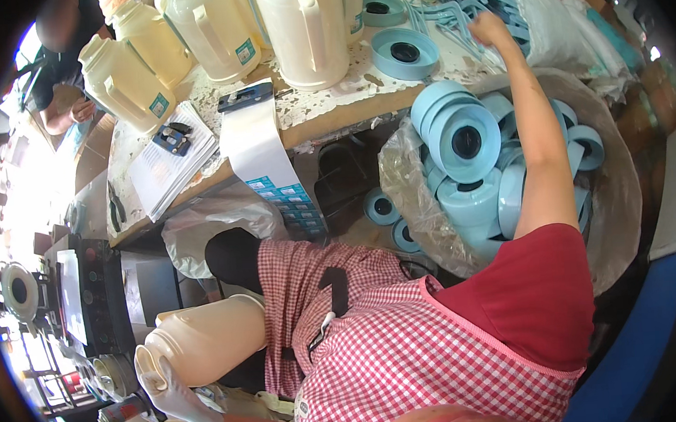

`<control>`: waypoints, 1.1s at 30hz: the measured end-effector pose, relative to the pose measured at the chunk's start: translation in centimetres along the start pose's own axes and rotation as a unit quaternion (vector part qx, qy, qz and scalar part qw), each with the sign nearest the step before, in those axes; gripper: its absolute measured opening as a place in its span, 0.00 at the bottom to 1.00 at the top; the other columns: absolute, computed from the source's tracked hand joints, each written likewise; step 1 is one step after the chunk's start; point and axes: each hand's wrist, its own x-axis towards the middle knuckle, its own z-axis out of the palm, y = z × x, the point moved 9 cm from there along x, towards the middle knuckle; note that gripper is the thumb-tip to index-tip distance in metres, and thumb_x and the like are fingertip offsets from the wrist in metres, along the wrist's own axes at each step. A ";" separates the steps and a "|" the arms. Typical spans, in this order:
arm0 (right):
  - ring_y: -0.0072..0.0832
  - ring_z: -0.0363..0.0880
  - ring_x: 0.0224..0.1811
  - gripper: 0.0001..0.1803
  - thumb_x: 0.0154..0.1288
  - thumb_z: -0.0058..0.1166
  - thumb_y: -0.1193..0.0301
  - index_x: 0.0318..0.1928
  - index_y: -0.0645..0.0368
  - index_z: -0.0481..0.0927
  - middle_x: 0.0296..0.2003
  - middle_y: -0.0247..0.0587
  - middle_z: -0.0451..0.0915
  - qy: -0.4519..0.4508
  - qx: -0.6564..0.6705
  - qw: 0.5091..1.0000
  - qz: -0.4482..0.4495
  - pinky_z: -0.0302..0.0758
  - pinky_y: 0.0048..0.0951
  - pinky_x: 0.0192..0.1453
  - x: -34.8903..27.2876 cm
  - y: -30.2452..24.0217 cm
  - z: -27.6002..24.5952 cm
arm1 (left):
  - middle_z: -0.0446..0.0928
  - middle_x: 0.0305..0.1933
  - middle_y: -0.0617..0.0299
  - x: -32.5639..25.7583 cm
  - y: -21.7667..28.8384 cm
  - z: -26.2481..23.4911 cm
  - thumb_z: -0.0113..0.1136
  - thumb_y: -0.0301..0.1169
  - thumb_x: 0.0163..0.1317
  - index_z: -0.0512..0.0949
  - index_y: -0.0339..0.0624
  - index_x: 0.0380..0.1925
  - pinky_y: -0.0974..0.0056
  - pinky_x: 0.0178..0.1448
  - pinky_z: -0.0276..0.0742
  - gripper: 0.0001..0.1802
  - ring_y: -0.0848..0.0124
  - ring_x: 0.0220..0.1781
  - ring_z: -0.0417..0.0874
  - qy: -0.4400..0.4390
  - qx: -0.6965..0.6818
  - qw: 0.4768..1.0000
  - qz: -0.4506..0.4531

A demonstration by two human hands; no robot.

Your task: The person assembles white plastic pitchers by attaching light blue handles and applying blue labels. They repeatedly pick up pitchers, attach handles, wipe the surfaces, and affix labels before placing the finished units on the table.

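Observation:
My left hand [167, 388], in a white glove, grips a cream plastic jug [210, 339] lying on its side beside my lap at lower left. My right hand [489, 30] reaches far up to the table's right end and closes among a pile of light blue plastic handles [457, 6] in a clear bag. Whether it holds one is hidden. My right forearm crosses over a large clear sack [609, 217] filled with several light blue round lids [465, 141].
The worktable [347, 110] carries several upright cream jugs [125, 85], blue lids [404, 52], a stack of papers [169, 163] and a hanging strip of blue labels [274, 184]. Another person [66, 65] works at upper left. A machine [80, 296] stands at left.

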 end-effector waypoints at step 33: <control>0.43 0.87 0.46 0.30 0.78 0.52 0.54 0.64 0.70 0.79 0.51 0.54 0.85 0.384 0.217 0.894 -0.082 0.83 0.45 0.51 10.3 9.4 -12.3 | 0.78 0.69 0.52 -8.8 4.5 3.2 0.83 0.40 0.49 0.79 0.43 0.44 0.54 0.74 0.72 0.27 0.57 0.70 0.79 -0.095 0.107 0.983 0.113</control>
